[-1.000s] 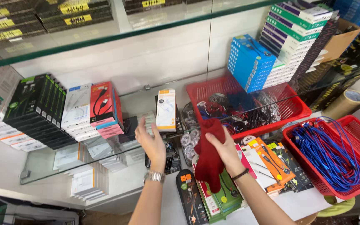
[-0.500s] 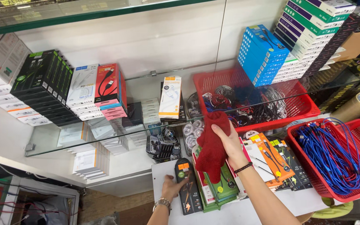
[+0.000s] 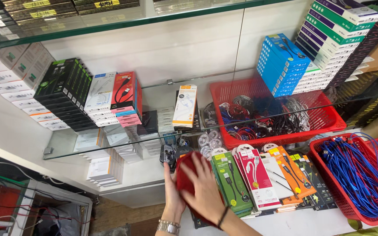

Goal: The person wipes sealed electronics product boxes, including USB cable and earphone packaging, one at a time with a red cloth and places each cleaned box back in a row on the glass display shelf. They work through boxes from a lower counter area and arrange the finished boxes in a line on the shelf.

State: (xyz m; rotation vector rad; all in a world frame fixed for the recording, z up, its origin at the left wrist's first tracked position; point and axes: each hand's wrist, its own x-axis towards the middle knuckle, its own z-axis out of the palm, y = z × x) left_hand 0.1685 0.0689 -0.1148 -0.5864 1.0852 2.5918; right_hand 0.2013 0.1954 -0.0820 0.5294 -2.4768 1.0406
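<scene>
Right hand (image 3: 206,188) lies flat, fingers spread, palm down on a dark red flat item (image 3: 185,175), likely a pouch or pack, pressing it. Left hand (image 3: 171,192) is on the item's left edge, fingers straight and together, held side-on against it; watch on the wrist (image 3: 168,227). Can't tell if either hand actually grips it, looks more like a two-hand press. Dark band on the right wrist.

The red item sits at the left end of a row of carded cable packs on the white counter (image 3: 294,223), just below the glass shelf edge. Touching its right side: green cable pack (image 3: 230,183), then red-and-white pack (image 3: 257,175), then orange packs (image 3: 292,172).

Further right, red basket (image 3: 329,175) full of blue cables (image 3: 359,170). Behind, on the glass shelf (image 3: 66,146), a bigger red basket (image 3: 324,118) with mixed tangled cables. Blue boxes (image 3: 283,63) stacked above it, white-green boxes further right. Left on the shelf: black boxes (image 3: 64,89), white and red boxes (image 3: 125,98), one upright white pack (image 3: 185,105).
</scene>
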